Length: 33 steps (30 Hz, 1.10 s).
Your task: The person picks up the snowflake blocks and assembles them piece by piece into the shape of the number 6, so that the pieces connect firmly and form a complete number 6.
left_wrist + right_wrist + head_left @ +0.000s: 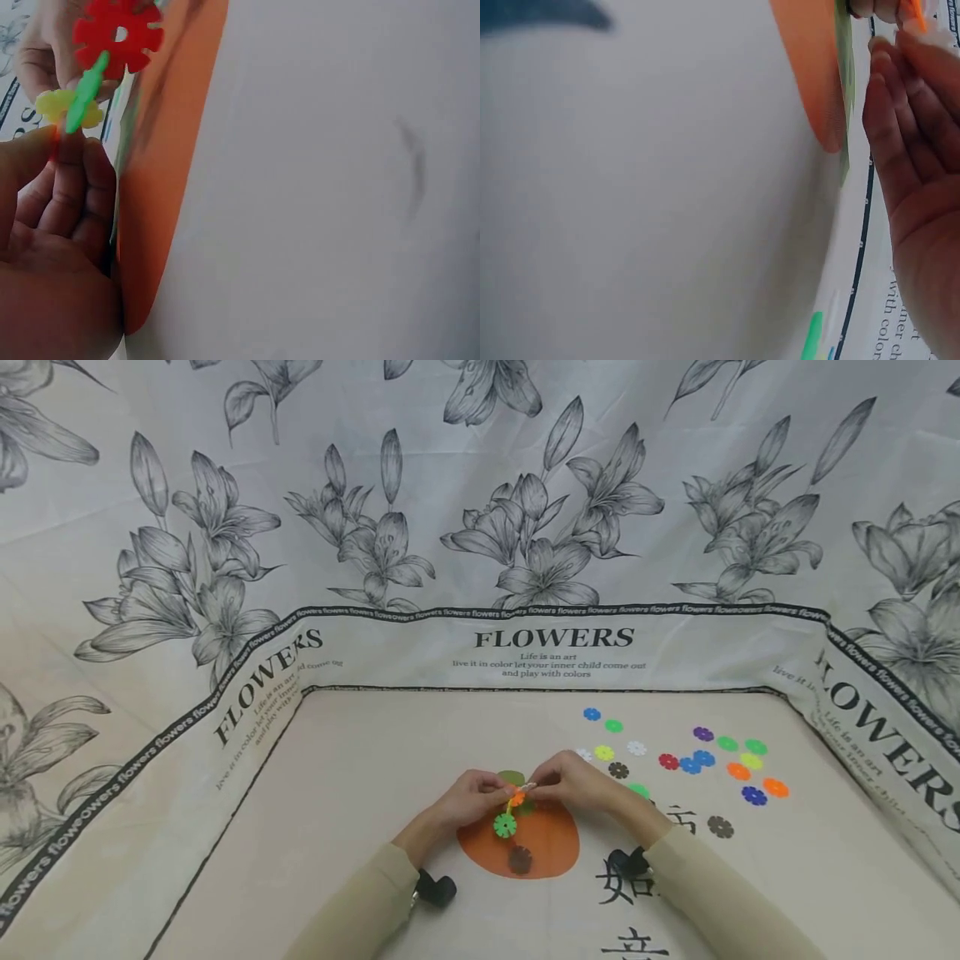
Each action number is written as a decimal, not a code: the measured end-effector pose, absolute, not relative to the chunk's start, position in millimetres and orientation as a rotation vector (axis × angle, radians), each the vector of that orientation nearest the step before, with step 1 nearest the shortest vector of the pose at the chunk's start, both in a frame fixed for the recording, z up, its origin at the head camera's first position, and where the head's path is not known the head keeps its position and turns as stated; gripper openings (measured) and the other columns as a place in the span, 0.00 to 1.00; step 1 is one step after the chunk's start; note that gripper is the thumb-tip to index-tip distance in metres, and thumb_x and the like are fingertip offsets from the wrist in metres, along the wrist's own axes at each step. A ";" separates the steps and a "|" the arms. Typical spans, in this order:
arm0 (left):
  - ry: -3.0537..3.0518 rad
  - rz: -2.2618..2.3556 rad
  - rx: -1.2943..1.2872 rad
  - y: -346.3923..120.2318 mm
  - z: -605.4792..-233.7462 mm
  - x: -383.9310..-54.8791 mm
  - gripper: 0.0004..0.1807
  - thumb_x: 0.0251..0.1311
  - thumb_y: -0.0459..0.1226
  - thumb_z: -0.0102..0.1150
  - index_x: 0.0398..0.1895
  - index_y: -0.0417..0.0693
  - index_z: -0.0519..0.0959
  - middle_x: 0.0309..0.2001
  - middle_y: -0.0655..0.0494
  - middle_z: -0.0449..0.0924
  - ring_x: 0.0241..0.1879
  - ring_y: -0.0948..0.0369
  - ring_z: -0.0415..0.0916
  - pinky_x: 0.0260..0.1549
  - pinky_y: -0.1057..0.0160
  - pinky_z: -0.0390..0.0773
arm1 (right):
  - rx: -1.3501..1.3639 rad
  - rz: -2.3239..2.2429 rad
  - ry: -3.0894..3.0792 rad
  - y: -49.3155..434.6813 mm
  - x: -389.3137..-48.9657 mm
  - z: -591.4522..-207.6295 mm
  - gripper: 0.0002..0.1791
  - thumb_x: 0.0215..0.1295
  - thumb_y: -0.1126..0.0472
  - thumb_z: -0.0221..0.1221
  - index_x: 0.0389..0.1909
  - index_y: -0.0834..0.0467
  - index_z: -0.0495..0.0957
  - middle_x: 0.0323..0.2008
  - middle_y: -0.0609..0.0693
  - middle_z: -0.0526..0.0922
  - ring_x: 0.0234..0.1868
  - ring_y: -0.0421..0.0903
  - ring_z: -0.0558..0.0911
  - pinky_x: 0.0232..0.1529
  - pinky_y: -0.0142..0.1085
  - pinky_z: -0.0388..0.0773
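Observation:
Several toothed plastic snowflake discs are joined into a small chain between the two hands. My left hand (472, 797) pinches an orange disc (517, 797) between thumb and forefinger. From it hang a yellow disc (49, 105), a green disc (506, 825) and, in the left wrist view, a red disc (139, 46). On the other side my right hand (577, 783) pinches a whitish disc (528, 787) against the orange one. Fingertips hide much of that joint. Both hands are held above an orange printed shape (480, 843) on the cloth.
Loose discs lie scattered at the back right, among them a red disc (668, 762), a purple disc (702, 734) and a brown disc (720, 827). A dark round patch (520, 860) shows below the chain; shadow or disc, I cannot tell. Flower-printed cloth walls (555, 652) surround the table.

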State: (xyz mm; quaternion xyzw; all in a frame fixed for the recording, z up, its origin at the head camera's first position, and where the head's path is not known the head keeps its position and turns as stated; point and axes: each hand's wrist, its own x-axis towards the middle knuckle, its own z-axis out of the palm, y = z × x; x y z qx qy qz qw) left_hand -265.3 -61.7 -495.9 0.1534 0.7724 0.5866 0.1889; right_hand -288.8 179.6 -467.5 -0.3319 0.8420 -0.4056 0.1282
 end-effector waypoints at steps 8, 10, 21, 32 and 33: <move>2.232 1.585 0.431 -66.1 -495.5 -263.9 0.09 0.72 0.41 0.61 0.42 0.45 0.85 0.33 0.56 0.86 0.39 0.62 0.80 0.45 0.64 0.76 | -0.743 -1.034 2.784 208.8 -276.6 -462.3 0.12 0.65 0.64 0.66 0.48 0.62 0.85 0.31 0.43 0.82 0.34 0.43 0.78 0.38 0.34 0.79; 2.214 1.593 0.426 -68.1 -495.4 -264.6 0.09 0.72 0.40 0.61 0.42 0.44 0.84 0.33 0.56 0.86 0.40 0.62 0.80 0.45 0.65 0.77 | -0.684 -0.973 2.861 217.3 -274.7 -460.1 0.11 0.65 0.64 0.66 0.47 0.62 0.85 0.31 0.44 0.80 0.34 0.43 0.76 0.37 0.34 0.77; 2.139 1.654 0.412 -66.2 -497.5 -266.8 0.08 0.72 0.38 0.60 0.43 0.41 0.83 0.31 0.57 0.85 0.37 0.64 0.79 0.42 0.68 0.75 | -0.395 -0.791 2.927 246.2 -265.0 -457.1 0.18 0.63 0.61 0.69 0.50 0.66 0.82 0.41 0.54 0.82 0.42 0.51 0.77 0.48 0.48 0.79; 2.142 1.669 0.340 -65.1 -494.9 -262.1 0.09 0.71 0.39 0.61 0.43 0.41 0.84 0.33 0.56 0.86 0.38 0.62 0.79 0.41 0.66 0.75 | -0.265 -0.828 2.838 254.5 -264.6 -457.0 0.17 0.62 0.57 0.71 0.43 0.65 0.80 0.37 0.52 0.81 0.37 0.47 0.77 0.40 0.42 0.79; 2.144 1.669 0.343 -64.8 -494.9 -262.0 0.09 0.71 0.39 0.62 0.43 0.41 0.83 0.33 0.56 0.85 0.38 0.62 0.78 0.41 0.66 0.75 | -0.261 -0.840 2.834 254.8 -264.4 -457.8 0.16 0.62 0.57 0.71 0.43 0.64 0.80 0.36 0.52 0.81 0.37 0.47 0.77 0.40 0.41 0.78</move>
